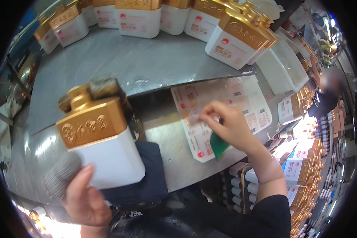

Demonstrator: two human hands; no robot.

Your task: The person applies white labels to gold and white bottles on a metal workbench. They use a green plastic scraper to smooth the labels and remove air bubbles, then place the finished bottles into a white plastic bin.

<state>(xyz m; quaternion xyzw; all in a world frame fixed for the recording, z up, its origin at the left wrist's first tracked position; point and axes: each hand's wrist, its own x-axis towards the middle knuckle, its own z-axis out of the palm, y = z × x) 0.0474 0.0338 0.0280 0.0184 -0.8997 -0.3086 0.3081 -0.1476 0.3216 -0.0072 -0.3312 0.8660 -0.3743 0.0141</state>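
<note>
A bottle with a gold embossed shoulder and neck (92,123) and a blank white body (113,158) lies tilted before me. Beneath its lower part is a dark folded cloth (152,170), and a worn, rough block (103,88) sits behind its neck. My left hand (87,198) is by the bottle's lower left, closed on a blurred grey ribbed cloth (62,176). Over a printed label sheet (242,93), my right hand (230,125) pinches what looks like a clear label film (195,116). A green plastic scraper (218,146) hangs from under the same hand's fingers.
Several gold-and-white bottles (139,23) with printed fronts stand along the far side of the grey metal table (146,59). A white plastic bin (283,65) is at the far right. Crowded rows of similar bottles (299,170) fill the right, where another person (325,95) is.
</note>
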